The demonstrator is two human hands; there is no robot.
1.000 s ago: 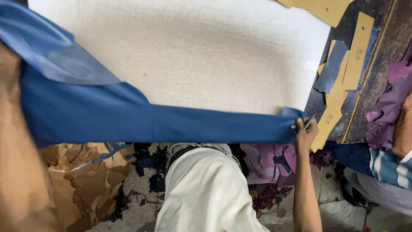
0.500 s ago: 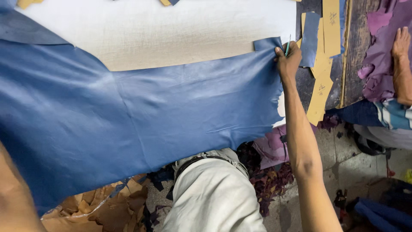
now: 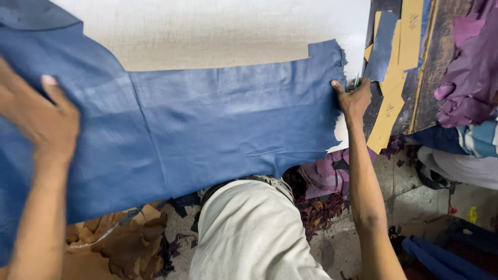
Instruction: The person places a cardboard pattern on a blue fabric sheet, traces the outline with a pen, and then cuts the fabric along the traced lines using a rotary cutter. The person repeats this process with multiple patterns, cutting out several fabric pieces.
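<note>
I see bare white tabletop [image 3: 218, 31] above the blue hide [image 3: 207, 124], open for a hand to cross. To the right, tan card patterns [image 3: 394, 78] and a blue strip [image 3: 383, 49] crowd the dark board [image 3: 438, 67], with purple leather [image 3: 472, 67] heaped beyond. Below the table edge, brown scraps [image 3: 124, 243] and my knee [image 3: 249, 233] block the way.

Plain blue leather sheet [image 3: 207, 124] under the fingers; off-white board [image 3: 207, 31] beyond them; tan card patterns [image 3: 394, 98] and purple leather [image 3: 472, 67] past the right fingertips.
</note>
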